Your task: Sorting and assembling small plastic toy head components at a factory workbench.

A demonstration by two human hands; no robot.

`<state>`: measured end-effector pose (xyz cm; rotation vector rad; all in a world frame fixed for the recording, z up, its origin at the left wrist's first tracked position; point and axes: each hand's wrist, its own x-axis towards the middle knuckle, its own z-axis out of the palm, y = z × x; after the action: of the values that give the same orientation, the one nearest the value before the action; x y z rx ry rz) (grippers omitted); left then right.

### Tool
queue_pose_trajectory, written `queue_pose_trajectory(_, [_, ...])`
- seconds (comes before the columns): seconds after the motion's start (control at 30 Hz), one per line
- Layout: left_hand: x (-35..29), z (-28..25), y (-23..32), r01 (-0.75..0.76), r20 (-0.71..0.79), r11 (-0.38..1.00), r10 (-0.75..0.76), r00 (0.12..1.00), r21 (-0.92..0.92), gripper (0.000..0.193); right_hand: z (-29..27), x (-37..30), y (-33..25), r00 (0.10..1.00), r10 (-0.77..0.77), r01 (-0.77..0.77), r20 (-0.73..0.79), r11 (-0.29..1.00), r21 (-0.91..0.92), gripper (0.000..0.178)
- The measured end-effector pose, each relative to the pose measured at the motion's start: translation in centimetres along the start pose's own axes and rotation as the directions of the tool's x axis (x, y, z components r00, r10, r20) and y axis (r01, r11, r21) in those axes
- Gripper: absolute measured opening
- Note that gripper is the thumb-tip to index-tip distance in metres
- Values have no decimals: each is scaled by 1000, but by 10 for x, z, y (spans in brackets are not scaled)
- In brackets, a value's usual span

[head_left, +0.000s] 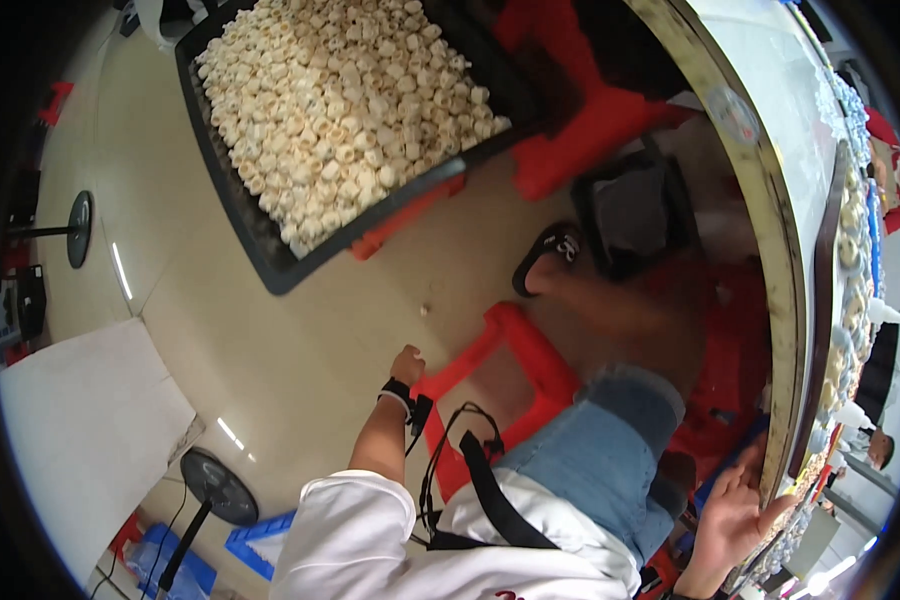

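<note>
My left hand [407, 365] hangs over the floor beside a red plastic stool [448, 470], its fingers loosely curled with no object visible in them. A dark band circles that wrist, with a small black device and cable beside it. At the lower right, my right hand [727, 522] has its fingers apart, next to the table edge [785, 400]; it holds nothing that I can see. Ahead of my left hand, a black tray [270, 272] is heaped with small cream-coloured round pieces [340, 110], some showing dark hollows.
Under the tray is a red support [590, 110]. A smaller black bin [630, 215] stands beside my foot. One pale bit [425, 310] lies on the floor. Round black stand bases [218, 485] and a white panel [95, 430] are at left. Shell-like pieces [852, 270] line the table.
</note>
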<state>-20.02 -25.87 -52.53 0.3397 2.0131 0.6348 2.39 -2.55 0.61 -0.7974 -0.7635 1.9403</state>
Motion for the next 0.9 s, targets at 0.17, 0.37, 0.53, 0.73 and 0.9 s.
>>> queue_pose_trajectory(0.17, [31,0,-4,122,-60,989,-118,991,78,42,5,8,-2,920,-132,144,-369,990,4,54])
queue_pose_trajectory(0.37, [59,15,41,194,-9,980,-193,981,35,44,87,22,21,699,-309,316,-645,943,-109,21])
queue_pose_trajectory(0.53, [75,39,16,189,29,980,-191,981,62,59,111,78,30,806,-297,203,-512,951,-233,22])
queue_pose_trajectory(0.73, [105,111,-7,219,-3,975,-219,976,45,59,133,132,59,899,-170,13,-404,932,-363,23])
queue_pose_trajectory(0.9, [156,119,-15,320,-32,945,-319,947,64,55,133,143,76,899,-78,-129,-431,893,-431,24])
